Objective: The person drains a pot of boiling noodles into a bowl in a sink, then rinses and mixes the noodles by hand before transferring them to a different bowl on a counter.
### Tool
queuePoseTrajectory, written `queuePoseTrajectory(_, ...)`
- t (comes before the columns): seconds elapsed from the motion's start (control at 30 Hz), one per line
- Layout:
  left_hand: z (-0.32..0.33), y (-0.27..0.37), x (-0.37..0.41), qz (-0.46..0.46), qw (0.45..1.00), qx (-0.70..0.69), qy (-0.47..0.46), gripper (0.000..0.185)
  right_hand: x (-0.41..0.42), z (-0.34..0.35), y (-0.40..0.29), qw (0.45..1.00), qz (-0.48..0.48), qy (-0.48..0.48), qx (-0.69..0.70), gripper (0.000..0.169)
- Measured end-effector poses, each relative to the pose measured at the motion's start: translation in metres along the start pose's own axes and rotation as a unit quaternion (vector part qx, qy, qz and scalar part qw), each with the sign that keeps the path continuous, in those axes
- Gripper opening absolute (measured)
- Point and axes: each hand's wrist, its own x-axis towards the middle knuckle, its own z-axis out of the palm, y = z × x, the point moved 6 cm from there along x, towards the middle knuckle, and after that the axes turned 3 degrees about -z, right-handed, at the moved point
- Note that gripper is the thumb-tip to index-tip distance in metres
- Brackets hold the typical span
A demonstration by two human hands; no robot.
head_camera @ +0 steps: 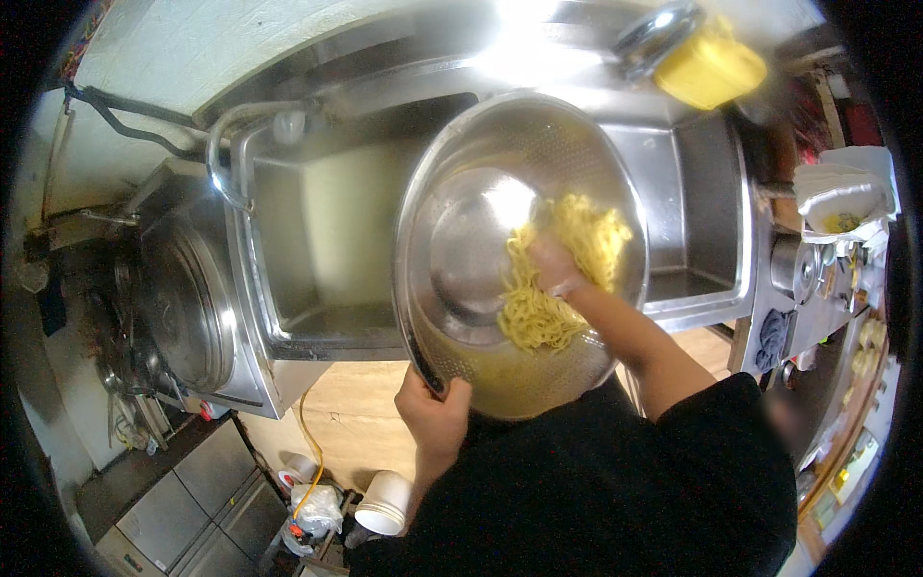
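Observation:
A large metal colander (461, 238) is tilted towards me over the front edge of a steel double sink. My left hand (436, 411) grips its near left rim, thumb over the edge. Inside, on the right side of the bowl, my right hand (555, 267) is among yellow noodles (537, 317), with its fingers partly hidden by them. Noodles lie on both sides of this hand. The left sink basin (346, 216) holds cloudy, pale liquid. Part of the right basin (678, 209) shows beyond the colander.
A curved faucet pipe (216, 159) reaches over the left basin's corner. Left of the sink stands a large round pot lid (187, 310). A yellow container (710, 65) is at the back right. White buckets (382, 501) stand on the floor; lidded pans (797, 268) line the right counter.

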Motion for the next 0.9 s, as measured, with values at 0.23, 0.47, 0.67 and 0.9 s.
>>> queuePoseTrajectory(0.23, -0.002, 0.013, -0.006, 0.004, 1.000, 0.016, 0.020, 0.013, -0.009, 0.058, 0.040, 0.772, 0.226, 0.106, 0.584, 0.032)
queuePoseTrajectory(0.47, -0.003, 0.003, -0.001, 0.031, 0.999, 0.026, 0.026, 0.014, -0.071, -0.054, 0.060, 0.842, 0.365, -0.019, 0.397, 0.051)
queuePoseTrajectory(0.67, -0.004, 0.016, -0.002, 0.071, 0.996, 0.047, 0.022, 0.016, -0.035, -0.045, 0.072, 0.800, 0.400, 0.024, 0.446, 0.049)
queuePoseTrajectory(0.9, -0.009, 0.006, 0.006, 0.030, 0.999, 0.011, 0.011, 0.021, -0.025, -0.040, -0.020, 0.936, 0.071, -0.193, 0.287, 0.027)
